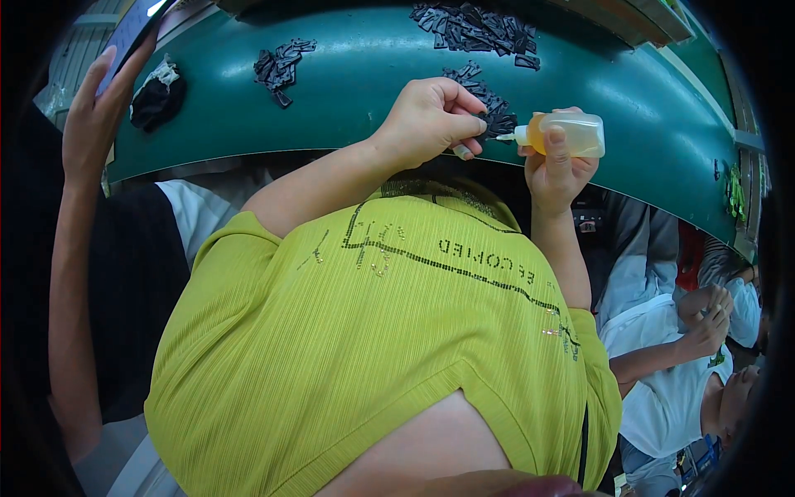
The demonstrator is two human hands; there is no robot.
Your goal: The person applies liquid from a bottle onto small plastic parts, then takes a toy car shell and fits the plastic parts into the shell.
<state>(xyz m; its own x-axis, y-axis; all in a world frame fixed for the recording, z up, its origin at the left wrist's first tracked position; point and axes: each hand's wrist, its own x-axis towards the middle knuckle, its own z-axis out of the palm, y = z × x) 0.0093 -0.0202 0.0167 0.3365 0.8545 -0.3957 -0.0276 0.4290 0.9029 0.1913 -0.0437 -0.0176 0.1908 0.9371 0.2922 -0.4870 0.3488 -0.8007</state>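
Now, right hand (561,166): a translucent squeeze bottle (590,135) is gripped, tipped onto its side, with the thumb laid across its wall.
Bottle: amber liquid is held toward its nozzle end, and the nozzle (521,135) is pointed at the left hand.
Left hand (447,124): thumb and fingers are curled close together near the nozzle tip; whether anything is pinched cannot be told.
Near pile (490,98): small flat black pieces are heaped between the hands and just beyond.
Far pile (472,29): more such pieces are gathered beyond both hands.
Side pile (278,69): a smaller heap is placed well left of the left hand.
Table (356,70): all three piles are carried by its green surface.
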